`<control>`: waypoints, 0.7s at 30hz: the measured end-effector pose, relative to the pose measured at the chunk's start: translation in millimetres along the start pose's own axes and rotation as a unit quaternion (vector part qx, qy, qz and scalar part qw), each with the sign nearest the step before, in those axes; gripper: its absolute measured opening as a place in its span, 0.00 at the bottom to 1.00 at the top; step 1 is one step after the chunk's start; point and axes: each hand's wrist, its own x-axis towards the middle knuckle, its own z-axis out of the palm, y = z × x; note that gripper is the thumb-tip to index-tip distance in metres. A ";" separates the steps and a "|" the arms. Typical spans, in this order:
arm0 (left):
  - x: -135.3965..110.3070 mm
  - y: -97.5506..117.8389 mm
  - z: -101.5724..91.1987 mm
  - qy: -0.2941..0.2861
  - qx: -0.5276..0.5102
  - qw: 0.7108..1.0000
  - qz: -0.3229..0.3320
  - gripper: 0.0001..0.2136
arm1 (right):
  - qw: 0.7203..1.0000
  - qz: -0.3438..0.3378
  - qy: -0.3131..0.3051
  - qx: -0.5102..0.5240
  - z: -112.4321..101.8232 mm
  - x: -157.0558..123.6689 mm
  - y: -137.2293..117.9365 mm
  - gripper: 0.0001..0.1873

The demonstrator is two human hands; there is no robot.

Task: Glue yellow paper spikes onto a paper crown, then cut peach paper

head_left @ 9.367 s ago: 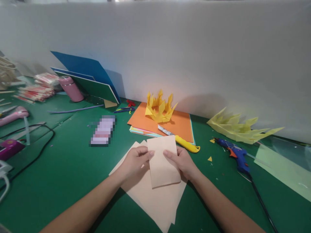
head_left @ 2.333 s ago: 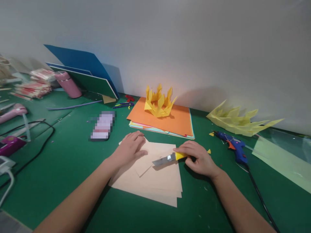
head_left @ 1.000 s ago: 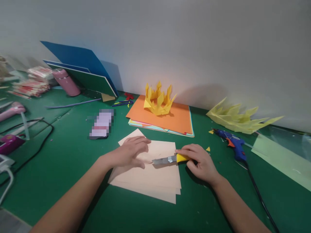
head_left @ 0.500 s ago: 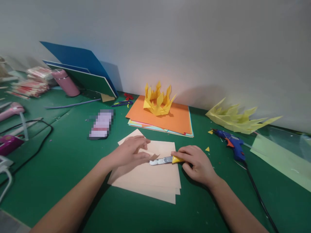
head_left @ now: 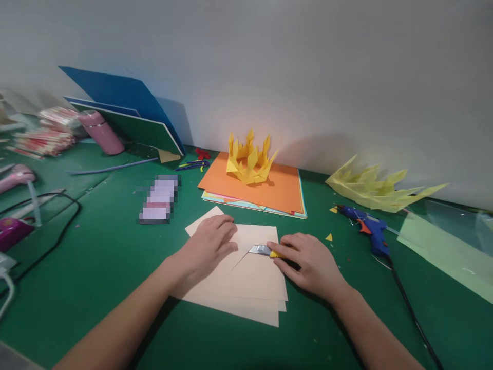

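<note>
Several pale peach paper sheets (head_left: 254,280) lie overlapped on the green table. My left hand (head_left: 211,236) rests palm down on their left part, fingers stretched out and holding nothing. In my right hand (head_left: 308,259) is a yellow-handled utility knife (head_left: 262,250), held low over the paper with its blade pointing left. The blade's far end is out of sight at a slanting edge in the top sheet, apparently under the paper. Most of the handle is hidden by my fingers.
Behind the sheets, a yellow folded-paper crown (head_left: 250,167) sits on an orange-topped paper stack (head_left: 223,182). A blue glue gun (head_left: 365,223) and a pale yellow paper crown (head_left: 377,190) are at right. A blurred-out phone (head_left: 159,199) and a pink bottle (head_left: 102,132) are at left.
The lifted bit of paper near my left fingers now lies flatter. Less of the blade shows, and my right hand has shifted slightly left with the utility knife.
</note>
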 end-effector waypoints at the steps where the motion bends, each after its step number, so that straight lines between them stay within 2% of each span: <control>1: 0.2 1.3 3.1 0.003 0.010 1.000 -0.002 0.11 | 1.000 -0.003 -0.003 -0.003 0.2 -0.2 -0.2 0.14; 7: 2.3 7.5 16.1 0.002 0.060 0.998 -0.019 0.12 | 0.999 -0.005 -0.040 0.003 -4.6 -0.1 -4.1 0.15; 11: 1.4 8.0 18.2 -0.015 0.077 0.997 -0.021 0.13 | 0.998 0.007 -0.057 0.006 -7.4 0.3 -6.9 0.15; 17: 0.3 6.3 21.0 -0.008 0.090 0.996 -0.013 0.15 | 0.998 0.016 -0.055 0.005 -6.7 -1.1 -6.9 0.15; 21: 0.1 4.5 22.9 -0.004 0.095 0.995 -0.010 0.17 | 0.997 0.026 -0.079 0.001 -8.1 -1.5 -6.5 0.16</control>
